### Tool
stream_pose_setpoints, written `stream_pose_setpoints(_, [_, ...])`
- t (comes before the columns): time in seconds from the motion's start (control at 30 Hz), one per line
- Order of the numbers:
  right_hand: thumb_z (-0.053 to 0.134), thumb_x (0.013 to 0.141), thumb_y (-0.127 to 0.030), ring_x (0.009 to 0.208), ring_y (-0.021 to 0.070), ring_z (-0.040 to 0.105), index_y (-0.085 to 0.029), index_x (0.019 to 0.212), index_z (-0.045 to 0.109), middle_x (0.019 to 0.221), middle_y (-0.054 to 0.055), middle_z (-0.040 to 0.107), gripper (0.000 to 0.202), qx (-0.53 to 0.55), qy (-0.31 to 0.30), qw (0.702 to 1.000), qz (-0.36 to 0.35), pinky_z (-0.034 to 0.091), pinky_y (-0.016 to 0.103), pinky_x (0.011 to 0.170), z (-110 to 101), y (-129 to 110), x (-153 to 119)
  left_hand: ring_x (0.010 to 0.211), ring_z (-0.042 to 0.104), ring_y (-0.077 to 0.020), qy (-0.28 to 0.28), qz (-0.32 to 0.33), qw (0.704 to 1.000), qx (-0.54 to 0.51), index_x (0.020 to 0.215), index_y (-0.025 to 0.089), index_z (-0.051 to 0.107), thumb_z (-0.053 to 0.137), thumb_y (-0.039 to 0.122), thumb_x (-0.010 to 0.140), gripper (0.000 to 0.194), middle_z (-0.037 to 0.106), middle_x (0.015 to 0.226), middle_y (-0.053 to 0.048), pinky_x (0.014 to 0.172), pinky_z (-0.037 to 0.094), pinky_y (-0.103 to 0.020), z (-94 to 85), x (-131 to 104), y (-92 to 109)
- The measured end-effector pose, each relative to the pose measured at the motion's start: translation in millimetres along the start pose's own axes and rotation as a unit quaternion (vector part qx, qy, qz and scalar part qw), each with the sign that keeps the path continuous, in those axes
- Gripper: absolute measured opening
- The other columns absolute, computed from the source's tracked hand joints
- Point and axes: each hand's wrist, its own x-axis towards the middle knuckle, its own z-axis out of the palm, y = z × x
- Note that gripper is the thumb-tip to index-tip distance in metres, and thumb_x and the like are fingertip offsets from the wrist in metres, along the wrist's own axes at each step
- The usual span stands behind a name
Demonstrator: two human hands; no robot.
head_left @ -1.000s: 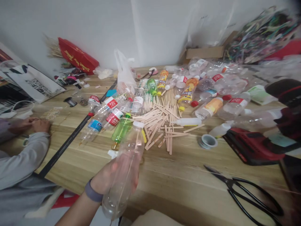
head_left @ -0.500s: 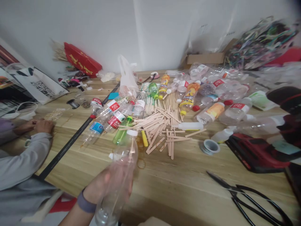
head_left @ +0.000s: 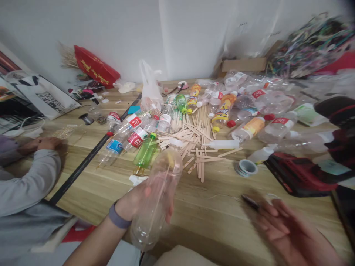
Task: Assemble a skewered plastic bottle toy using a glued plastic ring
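Note:
My left hand, with a grey band at the wrist, is wrapped round a large clear plastic bottle. The bottle tilts, its white cap pointing away from me, and a thin stick shows inside it. At the lower right, my right hand is blurred, over the spot where the black scissors lie; only their dark tip shows past the fingers. Whether the fingers grip the scissors is unclear. Flat wooden sticks lie in a loose pile beyond the bottle.
Several plastic bottles cover the back right. A grey spool stands before a red and black power tool. At left, a person's hands rest on the table beside a black strip.
My right hand has come into view at the lower right, over the scissors. My left hand and the clear bottle have moved right, and the bottle now overlaps the stick pile.

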Motion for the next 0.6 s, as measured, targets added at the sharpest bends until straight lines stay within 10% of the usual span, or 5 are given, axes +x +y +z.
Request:
stream_pose_setpoints(0.17, [0.083,0.064,-0.049,0.057,0.0122,0.050,-0.021,0.067,0.064,0.066,-0.001,0.056,0.035,0.066,-0.043,0.991,0.109,0.048,0.023,0.051,61,-5,-10,0.073,0.070,-0.0206,0.011,0.007,0.999,0.042,0.117,0.017,0.061,0.079,0.058,0.069,0.065,0.073,0.088,-0.007,0.062,0.056,-0.029,10.9,18,6])
stream_pose_setpoints(0.4, [0.062,0.083,-0.048,0.048,0.0158,0.051,-0.021,0.118,0.056,0.061,-0.006,0.055,0.045,-0.297,-0.052,0.941,-0.153,0.041,0.029,0.049,63,7,-1,0.079,0.071,-0.0226,-0.088,-0.070,0.993,0.035,0.115,0.025,0.061,0.091,0.043,0.056,0.068,0.073,0.091,-0.005,0.071,0.055,-0.035,6.9,27,8])
stream_pose_setpoints(0.6, [0.052,0.093,-0.032,0.068,0.0186,0.063,-0.026,0.114,0.056,0.085,0.003,0.065,0.022,-0.363,-0.058,0.876,-0.311,0.051,0.031,0.062,74,-14,-8,0.079,0.072,-0.0180,-0.066,-0.097,0.992,0.045,0.112,0.022,0.067,0.089,0.040,0.054,0.065,0.072,0.089,0.002,0.070,0.055,-0.031,12.0,21,3])
